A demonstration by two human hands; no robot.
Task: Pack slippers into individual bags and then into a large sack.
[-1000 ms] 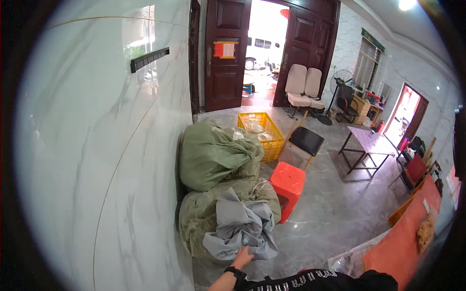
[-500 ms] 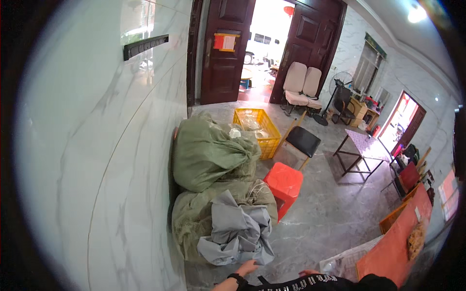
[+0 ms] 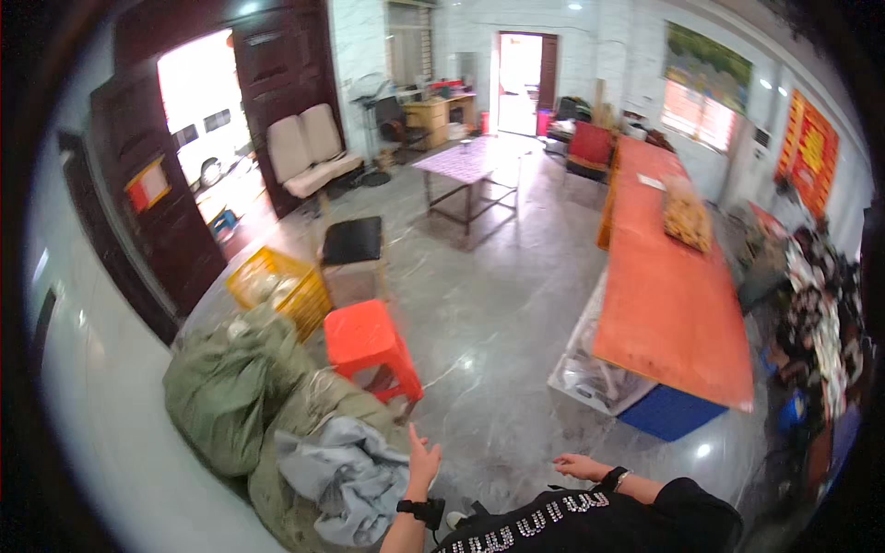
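My left hand (image 3: 422, 458) is raised beside a heap of crumpled grey cloth (image 3: 346, 475), its index finger stretched out and nothing held in it. Under the cloth lies a bulging green sack (image 3: 286, 442). My right hand (image 3: 581, 467) hovers over the grey floor in front of me, fingers loosely extended to the left, and I see nothing in it. Both wrists wear dark bands. A red plastic stool (image 3: 364, 336) stands just beyond my left hand.
Another green sack (image 3: 221, 387) leans by the left wall. Behind it are a yellow crate (image 3: 309, 304) and a black-seated chair (image 3: 352, 241). A long orange-topped table (image 3: 673, 313) runs along the right, over a blue box (image 3: 673, 412). A purple-topped table (image 3: 461, 164) stands farther off.
The view has swung to the right. My left hand has come away from the edge of the grey cloth and is now raised. My right hand shows more fully.
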